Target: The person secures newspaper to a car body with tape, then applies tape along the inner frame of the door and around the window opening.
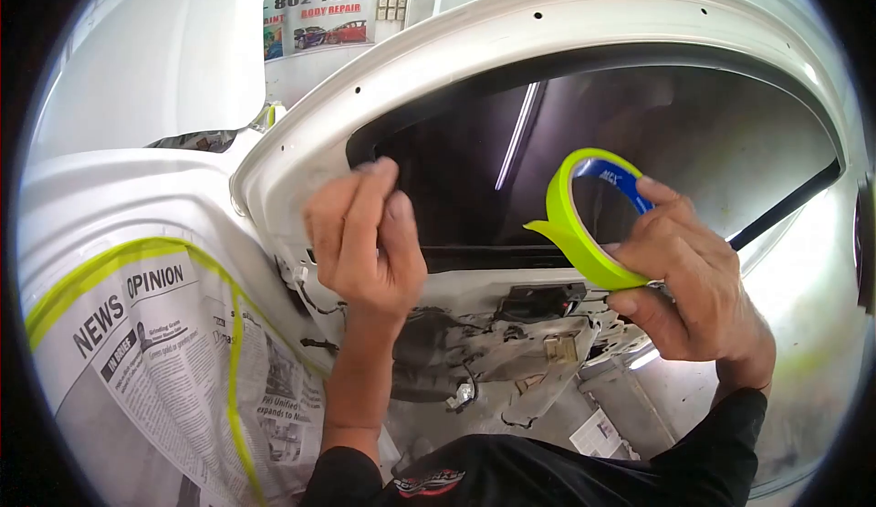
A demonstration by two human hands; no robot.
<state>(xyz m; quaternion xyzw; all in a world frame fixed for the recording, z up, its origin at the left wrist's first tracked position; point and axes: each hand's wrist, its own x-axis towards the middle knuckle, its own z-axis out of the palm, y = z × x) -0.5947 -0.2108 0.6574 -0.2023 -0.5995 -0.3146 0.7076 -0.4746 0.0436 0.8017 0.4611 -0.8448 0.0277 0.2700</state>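
My right hand (pixel 689 274) grips a roll of bright yellow-green masking tape (pixel 573 224) with a blue inner core, held up in front of a dark car window (pixel 639 151). A short loose end of tape sticks out at the roll's left. My left hand (pixel 363 238) is raised with its fingers together and extended, fingertips touching the white car door frame (pixel 301 133) at the window's lower left corner. It holds nothing.
Newspaper (pixel 173 352) edged with yellow-green tape covers the white body panel at the left. The stripped inner door (pixel 511 343) with wires and connectors lies below the window. A body-repair poster (pixel 319 5) hangs on the far wall.
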